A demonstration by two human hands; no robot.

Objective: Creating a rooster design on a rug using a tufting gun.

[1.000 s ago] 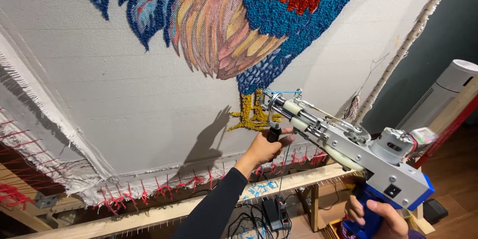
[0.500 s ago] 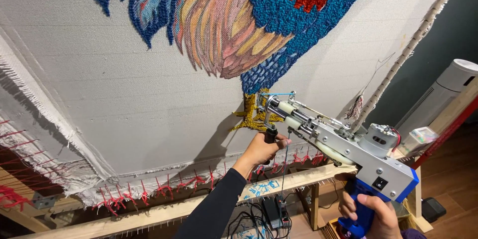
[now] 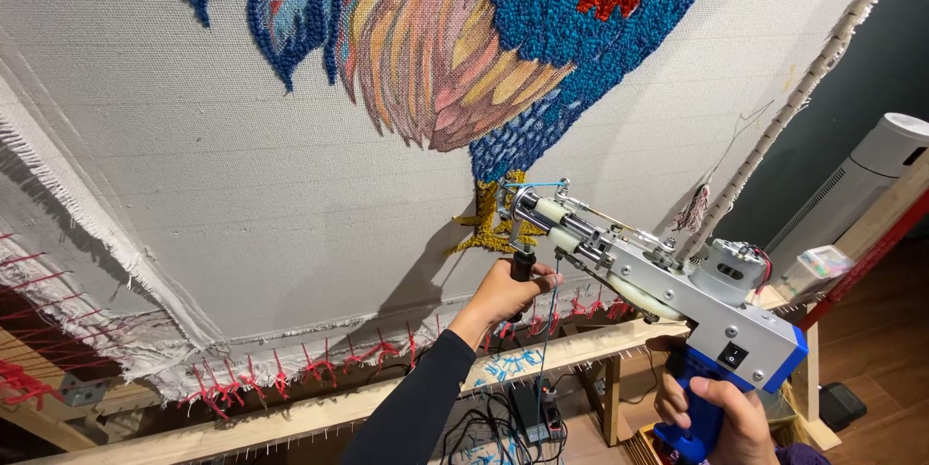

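A silver and blue tufting gun (image 3: 668,296) points its needle end at the yellow foot (image 3: 495,221) of a tufted rooster (image 3: 484,49) on stretched white cloth (image 3: 242,184). My left hand (image 3: 508,293) grips the gun's black front handle just under the needle. My right hand (image 3: 716,421) is wrapped around the blue rear grip at the lower right. A thin blue yarn strand (image 3: 550,310) hangs down from the gun.
The cloth is pinned to a wooden frame (image 3: 319,412) with red yarn loops along its lower edge. Cables and a black power box (image 3: 532,417) lie under the frame. A white tower appliance (image 3: 861,184) stands at the right, near a rope-wrapped frame edge (image 3: 794,97).
The gun and both hands have stayed at the yellow foot; the view has shifted slightly, and the gun's needle end sits a little lower on the foot.
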